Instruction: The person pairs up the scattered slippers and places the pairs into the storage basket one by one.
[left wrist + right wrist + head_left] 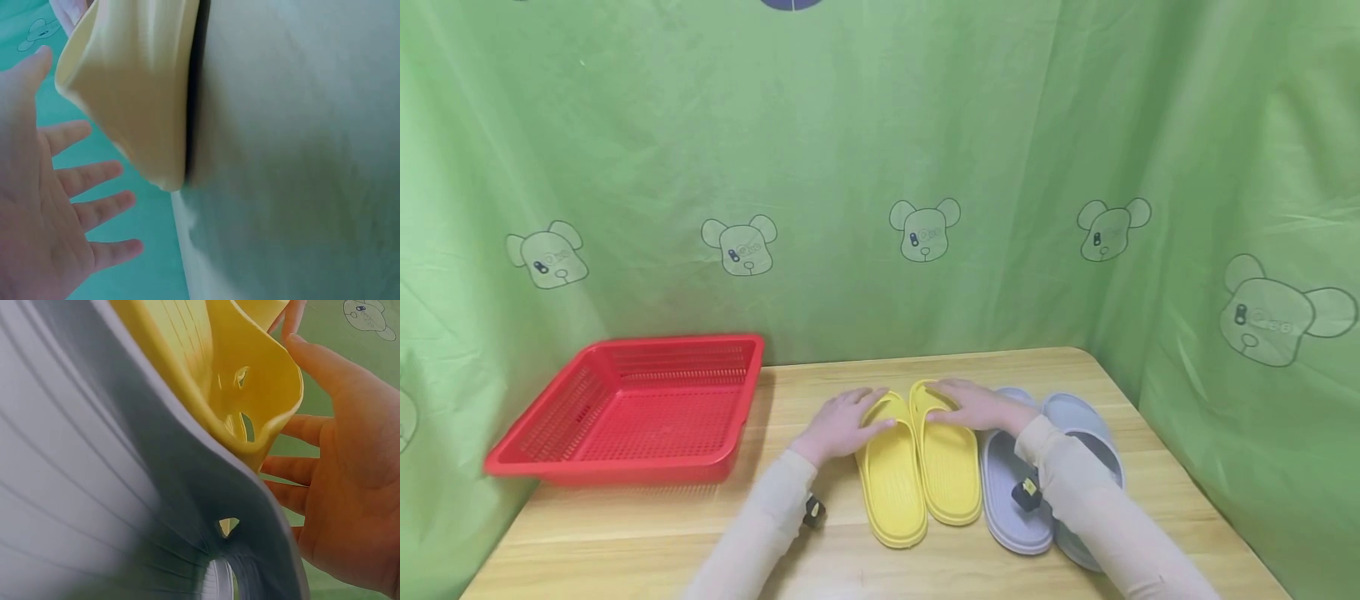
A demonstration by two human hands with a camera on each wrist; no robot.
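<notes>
A pair of yellow slippers lies side by side in the head view, toes toward the curtain. My left hand (835, 425) is at the outer side of the left yellow slipper (897, 492), with spread fingers in the left wrist view and thumb over the strap. At the right yellow slipper (953, 475), my right hand (985, 407) reaches around the strap's outer side. Its thumb is right at the strap's rim in the right wrist view, the fingers extended behind the strap (275, 394). Partly under the right forearm lie a lavender slipper (1011, 500) and a grey slipper (1073, 412).
A red plastic basket (625, 471) with slotted sides stands at the left of the wooden table (700, 542). Green curtain (835, 150) printed with bear heads hangs behind and along both sides. Small black devices are strapped under both wrists.
</notes>
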